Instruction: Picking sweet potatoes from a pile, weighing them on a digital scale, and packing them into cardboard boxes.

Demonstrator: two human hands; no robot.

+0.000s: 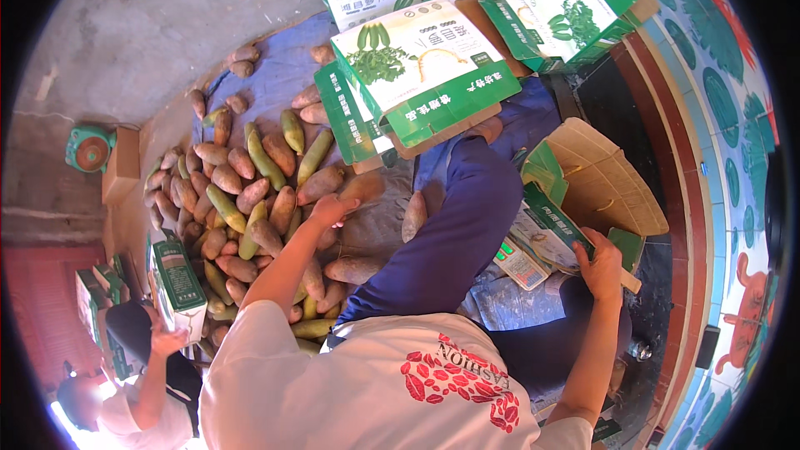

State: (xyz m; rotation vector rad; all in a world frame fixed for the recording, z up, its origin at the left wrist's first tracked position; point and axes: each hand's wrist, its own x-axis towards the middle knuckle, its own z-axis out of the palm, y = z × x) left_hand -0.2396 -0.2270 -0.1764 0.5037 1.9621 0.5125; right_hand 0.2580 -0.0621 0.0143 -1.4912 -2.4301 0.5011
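Observation:
A heap of long green radishes point(264, 158) and reddish-brown, earth-covered roots point(227, 179) lies to my left. My left hand point(328, 210) is over the heap's near right side, its fingers curled against a blurred brown root point(365, 187). At my right, my right hand point(602, 267) grips the near edge of an open green-and-white carton point(546, 229), thumb and fingers on its wall. The carton's brown flap point(617, 175) stands raised; what lies inside is hidden. Next to the carton, a digital scale point(522, 264) with a lit green display is partly covered.
Printed cartons point(425, 58) stand ahead, another carton point(575, 8) far right. A blue sheet point(283, 54) lies under the heap. My bent leg point(450, 225) crosses the middle. A co-worker point(142, 400) at lower left handles a green carton point(177, 283). A tiled wall point(733, 117) rises at right.

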